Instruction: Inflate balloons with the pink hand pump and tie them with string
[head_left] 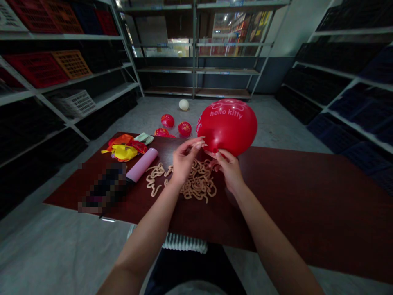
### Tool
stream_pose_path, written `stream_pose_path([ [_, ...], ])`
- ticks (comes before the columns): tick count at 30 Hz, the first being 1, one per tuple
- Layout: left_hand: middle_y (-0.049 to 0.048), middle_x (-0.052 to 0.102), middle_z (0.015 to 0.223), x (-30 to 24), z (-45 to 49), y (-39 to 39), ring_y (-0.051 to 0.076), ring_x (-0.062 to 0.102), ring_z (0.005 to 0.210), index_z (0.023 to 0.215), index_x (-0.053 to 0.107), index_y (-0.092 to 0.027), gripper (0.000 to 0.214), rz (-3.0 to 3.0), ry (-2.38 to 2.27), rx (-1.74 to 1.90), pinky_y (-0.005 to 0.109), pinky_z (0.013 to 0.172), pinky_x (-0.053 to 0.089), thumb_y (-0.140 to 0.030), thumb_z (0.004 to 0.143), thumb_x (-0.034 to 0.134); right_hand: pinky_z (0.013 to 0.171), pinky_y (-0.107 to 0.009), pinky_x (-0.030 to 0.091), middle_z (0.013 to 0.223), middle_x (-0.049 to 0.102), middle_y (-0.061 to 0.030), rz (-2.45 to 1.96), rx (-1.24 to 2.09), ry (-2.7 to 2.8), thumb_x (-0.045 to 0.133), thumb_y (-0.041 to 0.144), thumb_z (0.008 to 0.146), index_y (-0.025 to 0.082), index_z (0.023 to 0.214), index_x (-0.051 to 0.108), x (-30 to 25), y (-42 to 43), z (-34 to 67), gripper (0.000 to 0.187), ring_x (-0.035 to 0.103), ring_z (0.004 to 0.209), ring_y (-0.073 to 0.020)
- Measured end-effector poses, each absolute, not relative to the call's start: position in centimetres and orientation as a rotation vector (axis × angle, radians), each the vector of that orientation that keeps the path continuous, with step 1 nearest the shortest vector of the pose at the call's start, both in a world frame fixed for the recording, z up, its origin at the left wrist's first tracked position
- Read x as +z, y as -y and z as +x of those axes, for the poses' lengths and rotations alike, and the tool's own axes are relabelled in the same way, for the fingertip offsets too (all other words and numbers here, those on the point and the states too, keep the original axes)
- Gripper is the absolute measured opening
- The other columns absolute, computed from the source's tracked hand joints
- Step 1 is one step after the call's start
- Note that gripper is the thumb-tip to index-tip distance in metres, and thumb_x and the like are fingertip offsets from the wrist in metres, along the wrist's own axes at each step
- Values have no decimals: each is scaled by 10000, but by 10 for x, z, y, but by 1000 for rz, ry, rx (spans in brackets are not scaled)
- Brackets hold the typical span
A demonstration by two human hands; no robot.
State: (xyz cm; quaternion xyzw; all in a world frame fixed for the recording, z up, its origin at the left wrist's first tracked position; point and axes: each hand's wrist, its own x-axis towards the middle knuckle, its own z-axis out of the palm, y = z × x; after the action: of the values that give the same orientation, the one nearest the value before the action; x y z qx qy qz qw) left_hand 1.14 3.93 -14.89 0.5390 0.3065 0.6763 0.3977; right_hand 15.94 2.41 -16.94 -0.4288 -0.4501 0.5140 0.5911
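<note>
A large red balloon (pixel 229 125), inflated and printed "hello kitty", is held over the table by its lower end. My right hand (pixel 227 166) pinches the balloon near its knot or neck, which the fingers partly cover. Just left of it, my left hand (pixel 184 157) has its thumb and fingertips pressed together close to the balloon's side. Something small and pale may sit in that pinch, too little to make out. Beneath both hands lies a tangled pile of tan, wavy cords (pixel 196 184) on the dark red-brown table (pixel 291 196).
Left of the cords are a pink cylinder (pixel 143 164) with a dark end, a blurred-out dark object (pixel 106 186) and crumpled yellow, orange and red pieces (pixel 124 152). Beyond the table, several red balloons (pixel 184 129) and a white balloon (pixel 184 105) rest on the floor. Crate-filled shelves (pixel 73 80) flank the room.
</note>
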Motion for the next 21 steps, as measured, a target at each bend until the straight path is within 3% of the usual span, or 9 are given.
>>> stream_pose_path([
  [4, 36, 726, 919, -141, 15, -26, 149, 700, 844, 1127, 608, -218, 223, 1491, -712, 1737, 315, 832, 541, -239, 906, 629, 443, -240, 385, 799, 734, -16, -1039, 1163, 1112, 712, 521, 732, 233, 950, 687, -169, -21, 155, 363, 622, 550, -136],
  [8, 65, 719, 991, -128, 7, -17, 184, 681, 990, 975, 668, -199, 106, 1685, -810, 1647, 337, 929, 509, -166, 892, 610, 449, -252, 400, 727, 713, -5, -1055, 1208, 1183, 707, 500, 738, 233, 931, 701, -177, -20, 151, 330, 632, 560, -154],
  [10, 77, 725, 1060, -124, 0, -16, 204, 658, 1070, 969, 724, -194, 222, 1808, -830, 1491, 362, 1001, 470, -88, 877, 552, 453, -256, 403, 754, 720, -15, -1065, 1244, 1214, 704, 497, 741, 232, 929, 698, -178, -20, 150, 324, 646, 586, -165],
  [14, 67, 678, 1250, -123, -11, -20, 228, 620, 1156, 1187, 705, -230, 567, 1986, -753, 1257, 384, 1004, 468, 48, 746, 484, 464, -256, 401, 831, 728, -29, -1013, 1320, 1208, 683, 505, 766, 232, 952, 677, -174, -18, 152, 331, 655, 627, -165],
  [16, 71, 648, 1304, -123, -12, -22, 235, 604, 1187, 1251, 674, -250, 610, 2003, -741, 1230, 389, 1008, 465, 42, 741, 512, 478, -249, 406, 853, 725, -25, -969, 1364, 1170, 682, 503, 771, 237, 960, 669, -170, -17, 155, 326, 648, 635, -151],
  [21, 73, 683, 1248, -127, 0, -23, 241, 622, 1163, 1227, 687, -280, 422, 2085, -719, 1238, 431, 1038, 434, -126, 836, 654, 506, -231, 438, 836, 703, 13, -917, 1396, 1085, 740, 387, 725, 256, 905, 686, -169, -18, 159, 229, 615, 642, -116],
])
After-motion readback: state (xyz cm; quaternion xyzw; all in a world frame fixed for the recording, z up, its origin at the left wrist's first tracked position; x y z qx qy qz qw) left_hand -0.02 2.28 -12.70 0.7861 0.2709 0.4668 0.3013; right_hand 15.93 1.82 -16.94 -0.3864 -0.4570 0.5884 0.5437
